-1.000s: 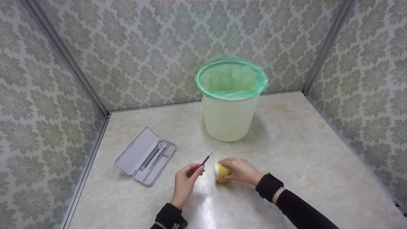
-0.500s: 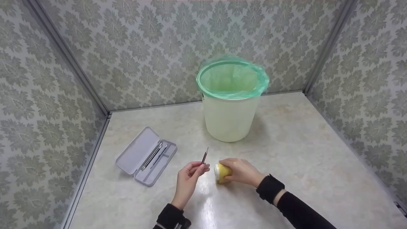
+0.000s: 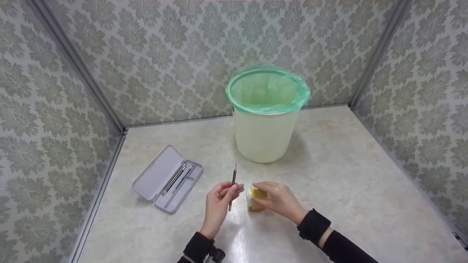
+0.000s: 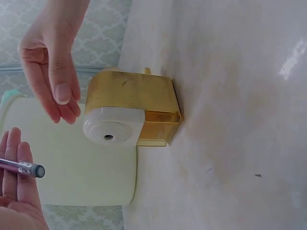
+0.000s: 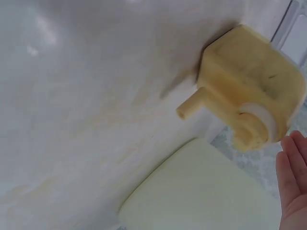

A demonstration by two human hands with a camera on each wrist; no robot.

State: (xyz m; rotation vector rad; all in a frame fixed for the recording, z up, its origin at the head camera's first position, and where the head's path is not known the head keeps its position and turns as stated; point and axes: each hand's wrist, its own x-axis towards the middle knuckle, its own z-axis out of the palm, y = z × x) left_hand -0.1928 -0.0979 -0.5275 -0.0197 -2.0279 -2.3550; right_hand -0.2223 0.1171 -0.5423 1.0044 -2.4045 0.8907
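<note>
A pencil sharpener [image 4: 132, 91] with a yellow body, white front and small round hole stands on the tabletop. Its crank handle [image 5: 192, 103] shows at the back in the right wrist view. Close to its front, my left hand [image 3: 216, 204] pinches a dark pencil [image 3: 234, 178] between thumb and fingers, tip pointing away from me. The pencil's eraser end [image 4: 36, 170] shows in the left wrist view. My right hand [image 3: 283, 201] hovers at the sharpener with fingers loosely extended; the left wrist view shows a gap between fingertips and body.
On the left lies an opened grey pencil case [image 3: 157, 175] with several slim pencils [image 3: 174, 179] inside. A pale bin [image 3: 264, 138] with a green liner [image 3: 303, 91] stands behind the hands. Patterned panels [image 3: 175, 54] border the tabletop [image 3: 347, 164] at back and sides.
My right hand has loosened from the sharpener and lifted off slightly. In my left fingers the pencil has turned from slanting right to nearly upright in the head view, with more of it showing.
</note>
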